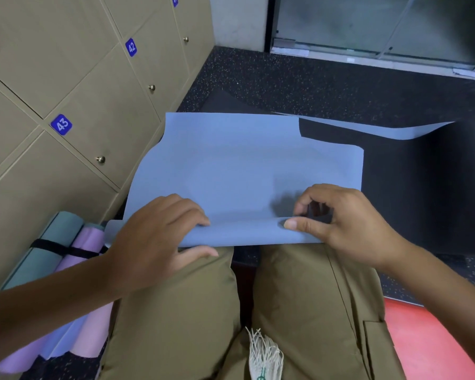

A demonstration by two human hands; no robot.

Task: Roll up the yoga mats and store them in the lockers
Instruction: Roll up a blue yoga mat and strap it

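Observation:
A light blue yoga mat [244, 165] lies spread on the dark floor in front of my knees, its near edge turned over into a first narrow roll [247, 231]. My left hand [159, 237] grips the left part of that roll, fingers curled over the top and thumb underneath. My right hand [337, 220] pinches the right end of the roll between thumb and curled fingers. The mat's far right part [390, 130] is folded back over a black mat [422, 187]. Closed beige lockers [66, 105] numbered 41, 42 and 43 stand along the left.
Rolled mats lean against the lockers at lower left: a green one [44, 259] and a pink one [85, 242] bound by a black strap, with more pink and blue rolls below. A red mat [428, 338] lies at lower right. A glass door [368, 23] is at the far side.

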